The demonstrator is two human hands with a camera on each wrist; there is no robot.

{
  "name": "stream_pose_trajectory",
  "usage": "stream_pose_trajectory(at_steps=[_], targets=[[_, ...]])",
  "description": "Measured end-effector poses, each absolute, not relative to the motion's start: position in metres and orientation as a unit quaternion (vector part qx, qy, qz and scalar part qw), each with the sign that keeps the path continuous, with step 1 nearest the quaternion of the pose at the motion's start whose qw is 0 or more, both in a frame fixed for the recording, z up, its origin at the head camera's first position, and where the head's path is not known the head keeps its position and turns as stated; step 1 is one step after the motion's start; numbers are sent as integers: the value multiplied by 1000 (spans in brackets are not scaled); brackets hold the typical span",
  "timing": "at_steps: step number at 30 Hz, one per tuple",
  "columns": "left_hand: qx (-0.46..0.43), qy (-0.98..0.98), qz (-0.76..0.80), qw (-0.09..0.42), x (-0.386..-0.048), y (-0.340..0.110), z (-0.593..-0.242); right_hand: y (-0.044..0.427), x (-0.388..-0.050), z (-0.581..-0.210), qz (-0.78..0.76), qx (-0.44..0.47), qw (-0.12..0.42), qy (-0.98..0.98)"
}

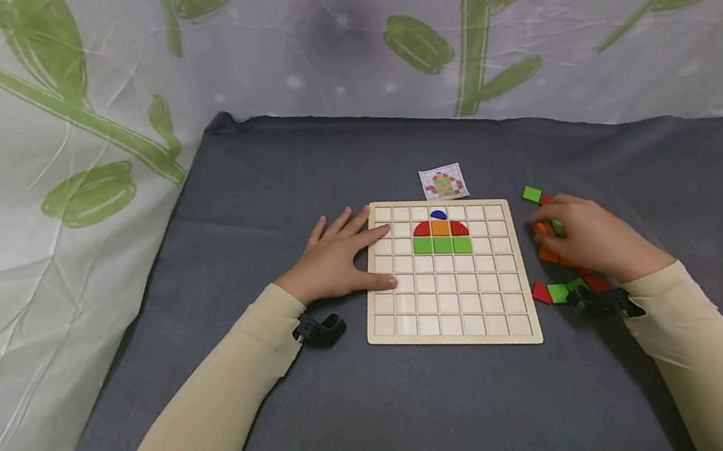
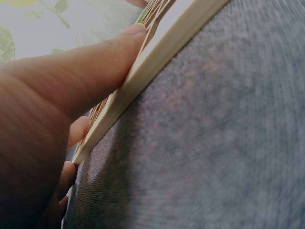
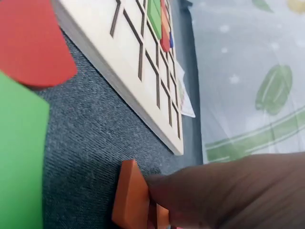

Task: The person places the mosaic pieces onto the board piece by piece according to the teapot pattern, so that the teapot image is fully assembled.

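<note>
- Nearest the camera, the left sleeve (image 1: 203, 422) runs in from the lower left of the frame and the right sleeve (image 1: 718, 356) from the lower right;
- the left hand (image 1: 339, 261), left of centre, is spread, its thumb and index finger resting on the left side of the wooden grid board (image 1: 448, 303), which lies flat just right of centre;
- seven pieces sit on the board's upper part: a blue piece (image 1: 438, 214) on top, two red pieces (image 1: 421, 229) flanking an orange piece (image 1: 440, 228), and three green squares (image 1: 442, 244) in a row beneath; every cell in the rows below looks bare;
- the picture card (image 1: 444, 182), just above the board, shows a fuller figure, too small to read exactly; judged against it, only the upper part seems built;
- the right hand (image 1: 593, 236), right of centre, is over loose orange pieces (image 1: 548, 255), thumb touching one; I cannot tell whether it is pinched;
- other loose pieces, red (image 1: 541, 292) and green (image 1: 558, 293), lie right of the board, unplaced
</note>
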State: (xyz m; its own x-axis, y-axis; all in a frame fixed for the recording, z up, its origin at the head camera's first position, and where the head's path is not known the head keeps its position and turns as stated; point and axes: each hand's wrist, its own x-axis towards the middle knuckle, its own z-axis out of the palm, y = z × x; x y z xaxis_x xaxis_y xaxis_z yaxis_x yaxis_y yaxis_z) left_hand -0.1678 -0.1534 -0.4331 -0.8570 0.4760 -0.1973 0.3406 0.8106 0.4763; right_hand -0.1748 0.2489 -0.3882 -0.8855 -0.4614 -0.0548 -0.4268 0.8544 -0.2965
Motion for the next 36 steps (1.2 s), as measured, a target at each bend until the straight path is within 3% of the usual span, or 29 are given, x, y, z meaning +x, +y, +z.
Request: stream_pose_trajectory(at_steps=[8,28,36], targets=[[219,939,216,156,-168,-152,-434,248,-176,-391,-125,-194,85,969],[216,940,213,155,-168,-152,-435,234,-172,-395,-115,-179,43,976],[217,940,214,153,-168,-153,-434,212,-161,-387,-127,-225,19,966]])
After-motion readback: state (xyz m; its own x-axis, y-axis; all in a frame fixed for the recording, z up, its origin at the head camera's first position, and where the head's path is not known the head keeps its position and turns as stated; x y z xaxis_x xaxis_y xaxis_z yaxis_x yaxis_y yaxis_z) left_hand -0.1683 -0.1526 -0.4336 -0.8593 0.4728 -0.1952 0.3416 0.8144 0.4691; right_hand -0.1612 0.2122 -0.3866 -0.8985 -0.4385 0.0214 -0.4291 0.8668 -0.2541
